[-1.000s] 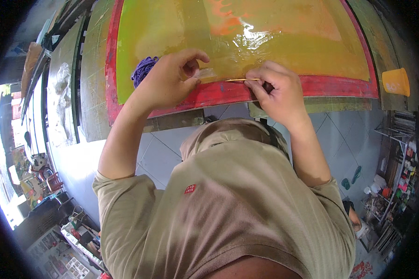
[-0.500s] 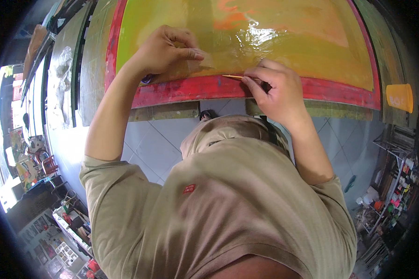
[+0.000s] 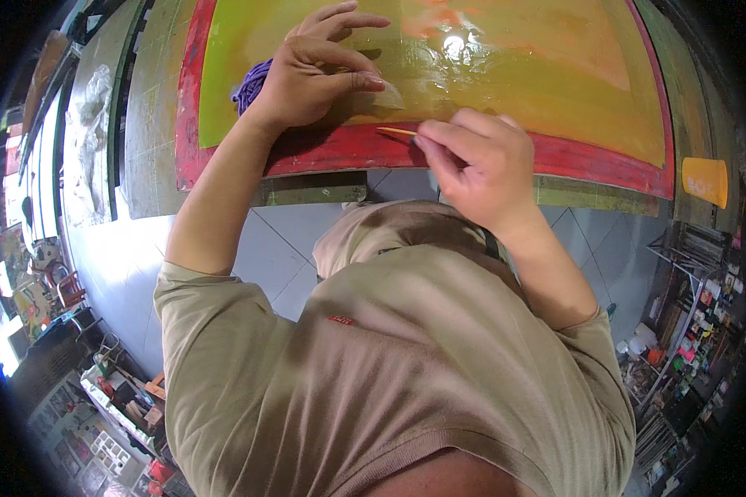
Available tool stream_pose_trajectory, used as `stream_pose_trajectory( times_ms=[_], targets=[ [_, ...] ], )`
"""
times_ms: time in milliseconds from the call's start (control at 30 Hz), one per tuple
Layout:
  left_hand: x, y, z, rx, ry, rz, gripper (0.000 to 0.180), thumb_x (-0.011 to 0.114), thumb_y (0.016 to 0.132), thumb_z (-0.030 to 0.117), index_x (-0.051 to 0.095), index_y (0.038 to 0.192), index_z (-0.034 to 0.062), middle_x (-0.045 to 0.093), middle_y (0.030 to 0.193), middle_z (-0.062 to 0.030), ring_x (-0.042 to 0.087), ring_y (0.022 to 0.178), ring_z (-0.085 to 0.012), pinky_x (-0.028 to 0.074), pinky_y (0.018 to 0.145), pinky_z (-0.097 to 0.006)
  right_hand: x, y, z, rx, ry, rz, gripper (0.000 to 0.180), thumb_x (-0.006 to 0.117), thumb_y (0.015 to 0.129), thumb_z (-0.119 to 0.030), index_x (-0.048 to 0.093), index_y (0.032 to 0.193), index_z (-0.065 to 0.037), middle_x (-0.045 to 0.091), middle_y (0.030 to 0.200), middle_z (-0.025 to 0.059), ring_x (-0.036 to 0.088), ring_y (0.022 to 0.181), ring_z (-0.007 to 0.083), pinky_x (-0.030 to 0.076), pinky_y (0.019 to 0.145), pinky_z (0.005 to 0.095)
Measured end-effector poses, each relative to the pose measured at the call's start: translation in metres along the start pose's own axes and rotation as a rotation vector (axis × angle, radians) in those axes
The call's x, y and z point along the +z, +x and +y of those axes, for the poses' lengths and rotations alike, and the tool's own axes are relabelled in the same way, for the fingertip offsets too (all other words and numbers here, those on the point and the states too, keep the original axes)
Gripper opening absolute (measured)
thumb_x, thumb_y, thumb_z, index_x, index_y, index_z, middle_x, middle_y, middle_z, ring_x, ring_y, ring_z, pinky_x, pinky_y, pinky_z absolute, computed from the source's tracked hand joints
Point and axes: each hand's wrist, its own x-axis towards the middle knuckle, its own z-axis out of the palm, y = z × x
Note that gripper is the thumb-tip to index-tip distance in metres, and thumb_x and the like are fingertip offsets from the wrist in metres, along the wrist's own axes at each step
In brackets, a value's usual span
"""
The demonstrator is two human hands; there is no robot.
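Observation:
In front of me lies a printing screen with a red frame (image 3: pixel 323 151) and glossy yellow-green mesh (image 3: pixel 489 91). My left hand (image 3: pixel 319 74) is over its near left part, thumb and forefinger pinched on a small translucent piece of film (image 3: pixel 383 97), other fingers stretched out. Beside that wrist is a bundle of purple cord (image 3: pixel 251 88), partly hidden by the hand. My right hand (image 3: pixel 485 161) grips a thin wooden stick (image 3: pixel 398 131) whose tip points left over the frame's near edge. The stick's other end is hidden in the fingers.
The screen rests on a worn greenish table (image 3: pixel 162 124). An orange-yellow cup (image 3: pixel 704 182) is at the right, beyond the frame. Crumpled clear plastic (image 3: pixel 95 108) lies at the left. A cluttered metal rack (image 3: pixel 688 331) stands at the lower right.
My left hand has moved slightly right, its fingers now spread, and more of the purple cord shows. My right hand with the stick has shifted a little left.

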Motion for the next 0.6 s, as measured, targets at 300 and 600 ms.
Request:
stream_pose_trajectory(
  times_ms=[300, 600],
  targets=[
    [-0.005, -0.004, 0.011, 0.126, 0.365, 0.066, 0.008, 0.074, 0.065, 0.017, 0.075, 0.071, 0.0120, 0.062, 0.115, -0.0137, 0.041, 0.128, -0.0336, 0.030, 0.107, -0.046, 0.028, 0.015, -0.016, 0.025, -0.048, 0.041, 0.005, 0.070, 0.071, -0.018, 0.065, 0.072, -0.015, 0.053, 0.062, 0.0035, 0.057, 0.057, 0.0261, 0.040, 0.052, 0.0391],
    [-0.005, -0.004, -0.005, 0.166, 0.292, 0.086, 0.007, 0.075, 0.064, 0.014, 0.074, 0.071, 0.0125, 0.061, 0.117, -0.0104, 0.041, 0.128, -0.0313, 0.031, 0.106, -0.045, -0.002, 0.012, 0.003, 0.165, -0.042, -0.037, 0.003, 0.067, 0.072, -0.017, 0.070, 0.073, -0.015, 0.058, 0.063, 0.0056, 0.059, 0.057, 0.0275, 0.044, 0.050, 0.0376]
  ],
)
